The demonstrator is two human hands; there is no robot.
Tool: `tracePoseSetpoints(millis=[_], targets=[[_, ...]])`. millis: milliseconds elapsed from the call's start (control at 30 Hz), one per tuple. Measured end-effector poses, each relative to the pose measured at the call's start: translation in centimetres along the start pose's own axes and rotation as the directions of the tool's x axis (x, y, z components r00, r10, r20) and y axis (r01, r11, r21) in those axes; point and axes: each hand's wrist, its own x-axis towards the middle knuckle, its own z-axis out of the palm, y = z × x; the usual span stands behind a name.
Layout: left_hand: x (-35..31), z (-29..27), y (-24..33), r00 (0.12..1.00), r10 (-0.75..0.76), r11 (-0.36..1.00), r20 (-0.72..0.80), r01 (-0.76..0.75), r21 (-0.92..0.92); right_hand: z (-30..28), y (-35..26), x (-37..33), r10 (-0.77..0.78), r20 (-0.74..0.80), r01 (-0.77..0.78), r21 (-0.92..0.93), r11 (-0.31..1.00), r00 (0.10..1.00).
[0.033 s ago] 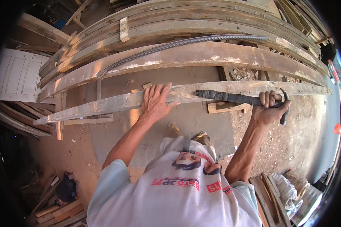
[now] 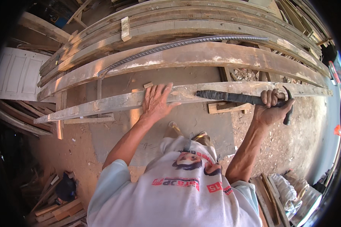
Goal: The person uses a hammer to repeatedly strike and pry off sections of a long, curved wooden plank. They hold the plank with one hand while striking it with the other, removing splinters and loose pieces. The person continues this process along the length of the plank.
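A long, weathered wooden beam [image 2: 121, 103] lies across in front of me. Flat on it, left of the middle, rests my left hand [image 2: 157, 101], with its fingers stretched out and its thumb apart. My right hand [image 2: 269, 107] is wrapped round a claw hammer [image 2: 244, 99] close to its head. The black-wrapped handle points left along the beam, while the curved claw and dark metal head stick out on the right beyond my fist. Behind, a wider plank [image 2: 201, 53] carries a bent ribbed steel bar [image 2: 166, 47].
Several long beams [image 2: 185, 24] are stacked at the far side, with a small wood block [image 2: 125, 29] on top. A short wood piece [image 2: 225, 107] lies below the beam. A white panelled door [image 2: 19, 73] stands at left. Scrap wood [image 2: 62, 212] and bags [image 2: 286, 193] lie near me.
My right hand and the hammer have shifted very slightly to the right. My left hand stays on the beam.
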Motion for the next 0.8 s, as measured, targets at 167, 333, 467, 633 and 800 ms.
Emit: tracePoseSetpoints(millis=[167, 333, 467, 633, 800], targets=[[0.1, -0.1, -0.4, 0.999, -0.041, 0.999, 0.006, 0.041, -0.009, -1.8, 1.4, 1.9, 0.055, 0.042, -0.056, 0.023, 0.998, 0.998], [0.9, 0.3, -0.6, 1.0, -0.022, 1.0, 0.013, 0.022, -0.011, -1.7, 1.1, 1.0, -0.014, 0.131, 0.014, 0.006, 1.0, 0.991], [0.3, 0.0, -0.7, 0.999, -0.025, 1.0, 0.03, 0.025, -0.01, 3.9, 0.7, -1.3, -0.078, 0.128, 0.095, -0.134, 0.986, 0.989], [0.5, -0.3, -0.5, 0.998, -0.021, 1.0, 0.054, 0.021, 0.001, 6.2, 0.8, -2.6, -0.061, 0.195, 0.108, -0.242, 0.964, 0.979], [0.4, -0.5, -0.4, 0.999, -0.028, 1.0, 0.033, 0.028, 0.002, 10.7, 2.4, -4.7, 0.036, 0.387, 0.095, -0.315, 0.944, 0.921]])
